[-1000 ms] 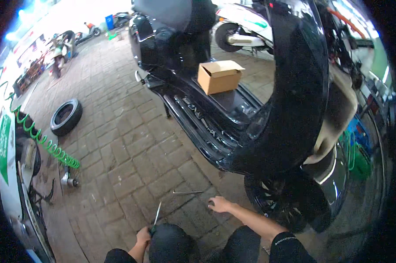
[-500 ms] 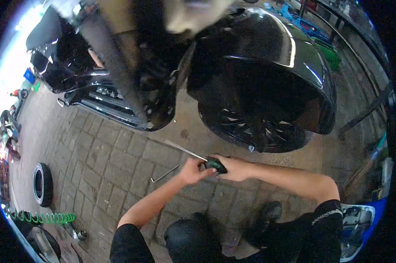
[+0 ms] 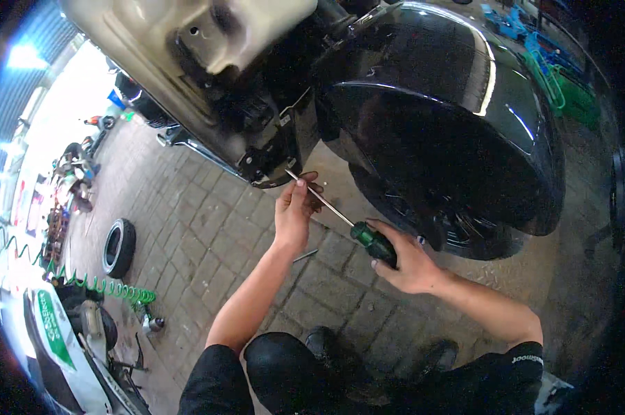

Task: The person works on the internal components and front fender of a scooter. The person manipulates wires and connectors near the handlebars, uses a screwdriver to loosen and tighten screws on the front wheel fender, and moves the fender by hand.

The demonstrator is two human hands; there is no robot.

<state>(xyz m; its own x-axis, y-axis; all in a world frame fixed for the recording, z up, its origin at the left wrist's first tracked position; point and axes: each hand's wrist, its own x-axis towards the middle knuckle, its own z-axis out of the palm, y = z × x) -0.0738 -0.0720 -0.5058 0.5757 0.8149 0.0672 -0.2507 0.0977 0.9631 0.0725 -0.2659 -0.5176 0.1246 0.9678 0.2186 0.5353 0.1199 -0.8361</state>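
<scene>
My right hand [image 3: 409, 261] grips the green and black handle of a long screwdriver [image 3: 372, 242]. Its thin steel shaft runs up and left to the underside of a black scooter [image 3: 437, 131], and the tip meets the dark panel edge [image 3: 267, 173] below the cream inner body. My left hand [image 3: 295, 207] is raised beside the shaft, its fingers pinching it near the tip. The scooter's glossy front fender hangs over the front wheel [image 3: 458, 228] just right of my hands.
A loose tyre [image 3: 119, 247] lies on the brick paving at left, with a green coiled air hose [image 3: 108, 287] below it. A thin metal tool [image 3: 304, 256] lies on the bricks under my left forearm. A white and green vehicle [image 3: 57, 339] stands at the lower left.
My view has swung closer under the scooter. Both hands have risen from the paving, and the screwdriver's tip now reaches the scooter's underside with my left hand guiding the shaft.
</scene>
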